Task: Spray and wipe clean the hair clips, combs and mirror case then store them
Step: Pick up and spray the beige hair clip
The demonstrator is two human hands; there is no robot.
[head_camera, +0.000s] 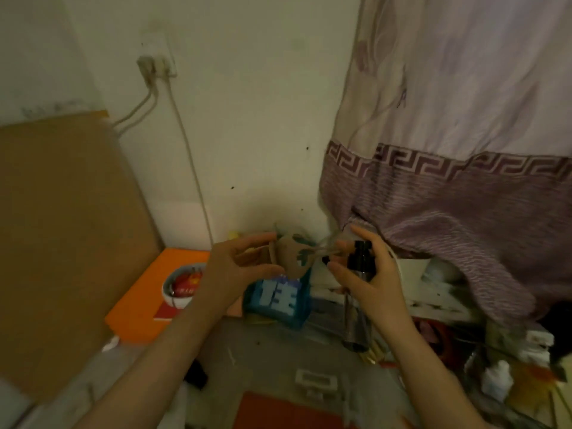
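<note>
Grey and gritty, the tabletop [263, 351] under my forearms is strewn with crumbs and a small white plastic clip-like piece [315, 382], with a flat red-orange sheet [278, 410] at the near edge. Above it, my right hand [368, 274] wraps the neck of a clear spray bottle [359, 292] with a black pump top, forefinger raised over the head; the smooth, see-through body hangs down toward the table. My left hand [238, 267] holds a tan hair clip [292, 258] out in front of the nozzle, thumb below and fingers spread above, though blur hides just how the fingers meet it. The clip looks like matte plastic, curved, with cut-out openings. I judge this to be the spraying step on this one clip; next I must press the pump while keeping the nozzle aimed at the clip, then find a cloth, which I cannot see. Behind the hands sits a blue box [278, 298] with pale lettering, then an orange folder [139, 305] bearing a white bowl [182, 286], a brown board [62, 243], the pale wall and a lilac curtain [448, 181].
</note>
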